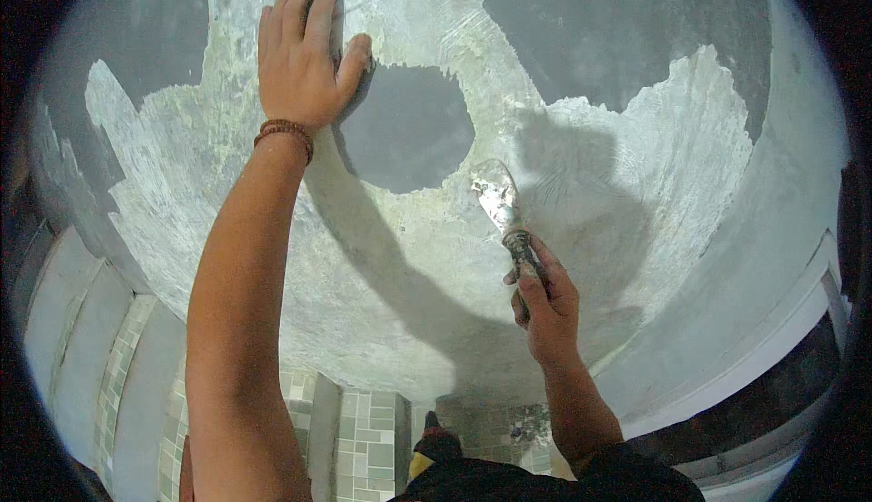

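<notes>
My left hand (pixel 304 61) lies flat on the wall, its fingers stretched upward and a brown beaded bracelet (pixel 283 136) round the wrist. In my right hand (pixel 545 298) is a putty knife (pixel 498 198), gripped by its dark, stained handle. Its metal blade is smeared with pale material and points up and left, near the lower right rim of a round grey patch (pixel 404 129). Whether the blade touches the wall, I cannot tell. Around the patch the wall (pixel 427 257) is scraped pale, with ragged edges against smooth dark grey areas.
Dark grey coating (pixel 627 25) covers the upper right of the wall. Below on the left run steps with tiled bands (pixel 368 438). Pale flakes and debris (pixel 531 429) lie on the tiled floor by my foot. A white-edged opening (pixel 727 402) curves along the lower right.
</notes>
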Demonstrator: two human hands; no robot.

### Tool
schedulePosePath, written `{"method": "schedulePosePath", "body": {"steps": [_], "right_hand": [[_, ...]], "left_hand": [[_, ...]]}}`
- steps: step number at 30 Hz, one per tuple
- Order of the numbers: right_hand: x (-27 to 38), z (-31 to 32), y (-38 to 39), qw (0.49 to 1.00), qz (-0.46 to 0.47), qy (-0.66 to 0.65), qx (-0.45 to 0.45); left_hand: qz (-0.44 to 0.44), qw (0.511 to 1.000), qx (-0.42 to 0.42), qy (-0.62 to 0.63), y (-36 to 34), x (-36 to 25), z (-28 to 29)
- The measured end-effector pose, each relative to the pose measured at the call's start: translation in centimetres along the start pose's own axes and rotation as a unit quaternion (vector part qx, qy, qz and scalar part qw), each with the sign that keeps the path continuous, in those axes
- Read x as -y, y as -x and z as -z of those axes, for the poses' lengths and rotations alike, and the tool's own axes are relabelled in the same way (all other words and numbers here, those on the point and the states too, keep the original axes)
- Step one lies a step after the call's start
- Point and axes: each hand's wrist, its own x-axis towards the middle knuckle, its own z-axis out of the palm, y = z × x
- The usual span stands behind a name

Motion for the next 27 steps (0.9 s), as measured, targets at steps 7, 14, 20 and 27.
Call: {"method": "schedulePosePath", "body": {"steps": [7,14,20,27], "right_hand": [[-1.7,-0.4,-1.4,0.939,0.262,0.212,-0.076],[-1.4,-1.1,-1.2,0.846,0.355,0.375,-0.133],[-0.8,-1.3,-0.9,0.857,0.327,0.387,-0.092],[-1.5,-1.6,-1.4,0.854,0.365,0.356,-0.107]], "left_hand": [[0.064,0.996,0.065,0.005,0.0,-1.0,0.8],[0.050,0.997,0.050,0.006,-0.6,-1.6,1.5],[0.027,0.999,0.022,0.020,-0.1,-0.8,0.8],[-0.030,0.999,-0.032,0.020,0.1,0.5,-0.4]]}}
